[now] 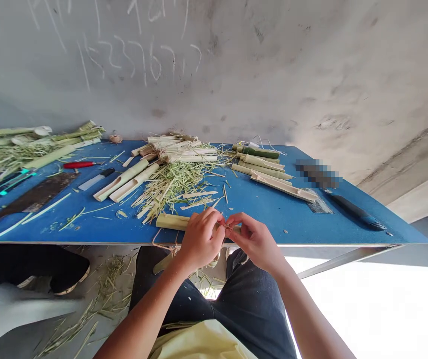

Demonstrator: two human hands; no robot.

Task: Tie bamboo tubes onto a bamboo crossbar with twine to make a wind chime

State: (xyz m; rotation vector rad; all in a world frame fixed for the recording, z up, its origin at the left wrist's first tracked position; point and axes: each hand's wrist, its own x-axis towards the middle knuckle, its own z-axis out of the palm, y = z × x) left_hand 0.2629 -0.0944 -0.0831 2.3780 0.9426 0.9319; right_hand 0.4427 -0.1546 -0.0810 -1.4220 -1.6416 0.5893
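Note:
A piece of split bamboo (172, 222) lies along the front edge of the blue table (258, 219). My left hand (203, 237) is over its right part, fingers pinched together. My right hand (255, 240) meets it fingertip to fingertip, also in a pinch. A thin brown strand of twine shows between the fingertips, partly hidden by them. More twine (156, 243) loops down over the table edge, left of my left hand. The bamboo's right end is mostly covered by my hands.
Bamboo shavings (172, 184) and stacked bamboo pieces (187, 149) lie behind my hands. More split bamboo (266, 172) and a dark-handled tool (357, 212) are to the right. A cleaver (45, 192), small knife (97, 179) and red-handled tool (81, 164) lie left. Another person's leg (30, 267) shows lower left.

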